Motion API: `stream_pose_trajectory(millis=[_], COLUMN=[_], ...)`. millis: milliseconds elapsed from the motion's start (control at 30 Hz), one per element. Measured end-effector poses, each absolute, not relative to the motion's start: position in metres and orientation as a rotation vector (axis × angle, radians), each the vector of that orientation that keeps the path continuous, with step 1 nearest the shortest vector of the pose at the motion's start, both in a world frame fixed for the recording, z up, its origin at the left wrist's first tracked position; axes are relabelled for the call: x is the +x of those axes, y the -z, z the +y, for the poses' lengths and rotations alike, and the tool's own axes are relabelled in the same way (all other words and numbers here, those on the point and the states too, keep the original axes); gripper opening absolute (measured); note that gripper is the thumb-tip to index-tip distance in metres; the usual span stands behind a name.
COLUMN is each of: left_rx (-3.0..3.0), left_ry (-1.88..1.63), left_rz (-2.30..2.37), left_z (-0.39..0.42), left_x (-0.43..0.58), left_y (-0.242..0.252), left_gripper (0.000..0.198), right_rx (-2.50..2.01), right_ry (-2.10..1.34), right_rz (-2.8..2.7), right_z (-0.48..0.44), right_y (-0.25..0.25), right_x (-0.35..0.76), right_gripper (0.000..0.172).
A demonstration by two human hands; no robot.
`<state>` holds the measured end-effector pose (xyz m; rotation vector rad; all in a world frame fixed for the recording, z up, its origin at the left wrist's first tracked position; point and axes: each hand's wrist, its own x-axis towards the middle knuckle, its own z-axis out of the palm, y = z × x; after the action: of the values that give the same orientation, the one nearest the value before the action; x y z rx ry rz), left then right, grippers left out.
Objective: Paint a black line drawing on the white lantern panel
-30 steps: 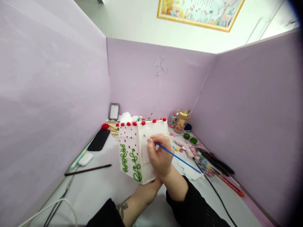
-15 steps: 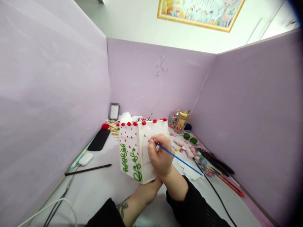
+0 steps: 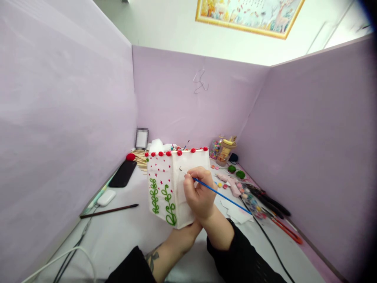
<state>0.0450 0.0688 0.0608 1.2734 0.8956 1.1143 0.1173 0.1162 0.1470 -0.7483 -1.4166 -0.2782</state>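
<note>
A white fabric-covered box (image 3: 191,157), lantern-like in shape, is held up in front of me with an edge towards me. Red pompoms line its top rim. Its left face carries green curling vines and small red marks; a small dark curved stroke shows on the right face. My left hand (image 3: 192,232) holds the box from below, its fingers hidden by the box and my other wrist. In my right hand (image 3: 200,192) a thin blue paintbrush (image 3: 222,196) is pinched, its tip by the dark stroke on the right face.
Left of the box lie a black phone (image 3: 123,174), a white earbud case (image 3: 106,197) and a dark brush (image 3: 108,211). On the right are a pink glue gun (image 3: 232,184), black-handled pliers (image 3: 273,204), an orange tool (image 3: 287,231) and jars (image 3: 225,152). Purple panels (image 3: 182,94) surround the table.
The brush tip has shifted only slightly at the dark stroke. Both hands and the box stay almost where they were.
</note>
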Motion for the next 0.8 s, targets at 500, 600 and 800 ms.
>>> stream_pose_trajectory(millis=[500,600,800], left_rx=[1.305,1.299,1.298], left_ry=[-1.102,-1.097,-1.083], left_rz=[0.896,0.897,0.923], left_z=[0.0714,0.0711,0.0702], left_x=[0.0443,0.0449,0.0446], left_y=[-0.0592,-0.0597,-0.0631], left_gripper=[0.057,0.058,0.060], right_rx=[-0.780,-0.789,-0.794], right_ry=[0.302,0.313,0.327], right_rz=[-1.397,-1.390,-1.392], right_z=[0.1152,0.1151,0.1148], right_y=[-0.1467,-0.1465,-0.1467], right_x=[0.1183,0.1184,0.1190], right_gripper=[0.021,0.021,0.020])
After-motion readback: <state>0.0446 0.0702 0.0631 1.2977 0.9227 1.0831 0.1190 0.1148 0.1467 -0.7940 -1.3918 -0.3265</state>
